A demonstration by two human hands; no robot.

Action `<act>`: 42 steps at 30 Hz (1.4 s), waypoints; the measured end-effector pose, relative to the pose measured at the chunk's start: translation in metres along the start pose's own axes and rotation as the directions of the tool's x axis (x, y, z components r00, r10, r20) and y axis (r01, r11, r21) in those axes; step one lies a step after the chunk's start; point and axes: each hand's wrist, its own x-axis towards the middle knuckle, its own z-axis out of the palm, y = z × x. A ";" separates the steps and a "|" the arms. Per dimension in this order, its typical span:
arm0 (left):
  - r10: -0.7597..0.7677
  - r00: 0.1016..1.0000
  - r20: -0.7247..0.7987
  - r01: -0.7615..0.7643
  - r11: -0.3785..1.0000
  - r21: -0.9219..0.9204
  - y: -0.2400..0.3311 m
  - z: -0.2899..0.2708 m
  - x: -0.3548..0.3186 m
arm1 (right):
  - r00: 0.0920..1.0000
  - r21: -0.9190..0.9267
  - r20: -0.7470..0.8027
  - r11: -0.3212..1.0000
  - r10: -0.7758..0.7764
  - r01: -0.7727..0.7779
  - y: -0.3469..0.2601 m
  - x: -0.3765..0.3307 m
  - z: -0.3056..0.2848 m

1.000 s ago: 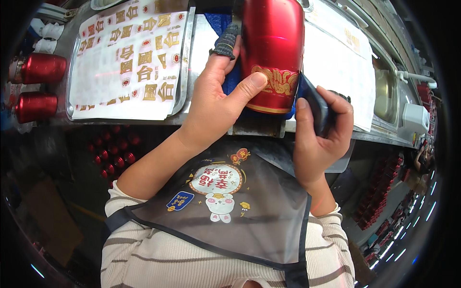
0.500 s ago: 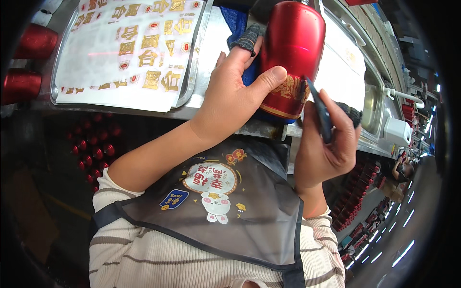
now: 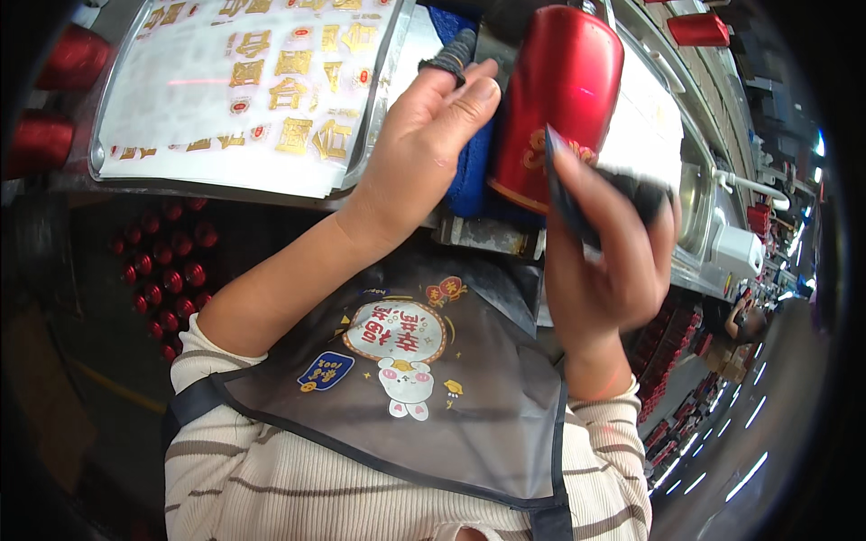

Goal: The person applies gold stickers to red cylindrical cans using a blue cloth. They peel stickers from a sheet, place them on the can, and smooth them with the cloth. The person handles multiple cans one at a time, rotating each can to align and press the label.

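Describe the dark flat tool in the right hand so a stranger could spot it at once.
Start at the metal tray of gold decal sheets, then go right to the glossy red bottle. The right hand presses a dark flat tool against the bottle's gold decal; it is the only thin, dark blade there.

Bright centre, dark fisheye edges

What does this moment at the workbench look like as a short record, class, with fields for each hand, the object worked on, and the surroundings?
Left hand: left hand raised, fingers spread, beside the red cylinder; whether it touches it I cannot tell
Right hand: right hand grips a dark flat tool, its tip against the cylinder's gold decal
Cylinder: glossy red, tilted, over a blue cloth
Surroundings: metal tray with a white sheet of gold decals; more red cylinders at left
Clothing: grey apron, striped sleeves
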 end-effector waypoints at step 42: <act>0.056 0.913 0.403 -0.394 0.368 0.842 0.006 -0.007 -0.006 | 0.972 0.357 -0.201 0.933 0.122 -0.044 0.025 -0.046 0.003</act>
